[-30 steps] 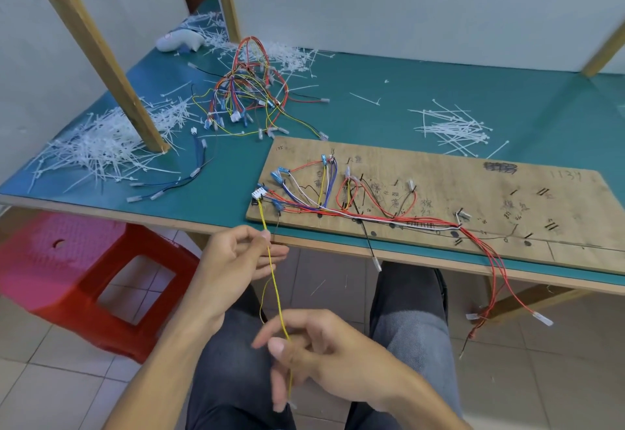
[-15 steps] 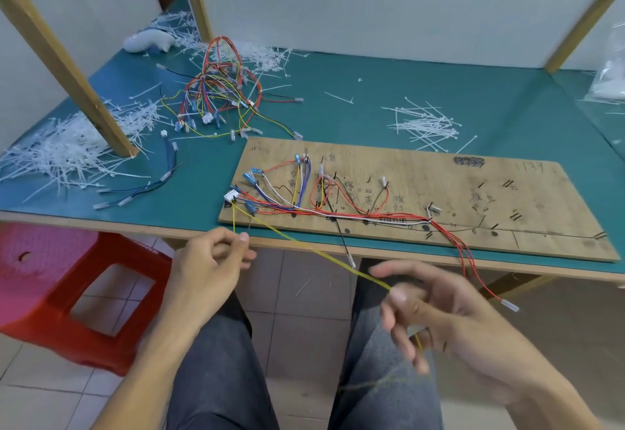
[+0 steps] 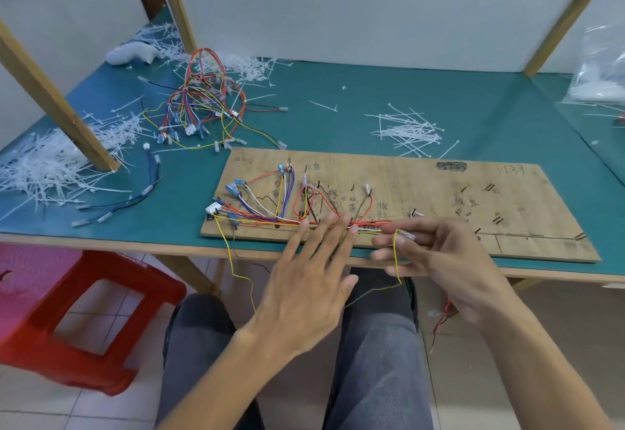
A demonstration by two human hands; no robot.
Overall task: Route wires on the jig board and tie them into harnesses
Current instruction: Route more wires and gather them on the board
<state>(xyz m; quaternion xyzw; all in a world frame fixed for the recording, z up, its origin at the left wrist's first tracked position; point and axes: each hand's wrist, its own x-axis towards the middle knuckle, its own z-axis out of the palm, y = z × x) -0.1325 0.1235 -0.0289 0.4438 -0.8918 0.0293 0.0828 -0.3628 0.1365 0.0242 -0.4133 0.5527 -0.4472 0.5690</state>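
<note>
Gripping the free end of a yellow wire (image 3: 397, 260) between thumb and forefinger, the right hand (image 3: 449, 260) hovered over the near edge of the jig board (image 3: 439, 199). The wire's other end sat at a white connector (image 3: 212, 209) on the board's left corner. From there it dropped past the table edge, sagged in a loop above the person's lap, passed behind the left hand (image 3: 311, 280) and rose to the right-hand pinch.

The left hand was flat and open, with its fingers straight and spread. Its fingertips lay over the routed wire bundle (image 3: 263, 221) along the board's near side — I could not tell whether they touched it.

The board lay flat on the green table mat (image 3: 338, 108), near the front edge. Behind its left end stood a tangled pile of coloured harnesses (image 3: 203, 108). Loose white cable ties (image 3: 409, 130) lay behind its middle, and a larger white heap (image 3: 50, 165) lay at the far left. A red stool (image 3: 84, 311) stood on the floor — left of the person's knees.
</note>
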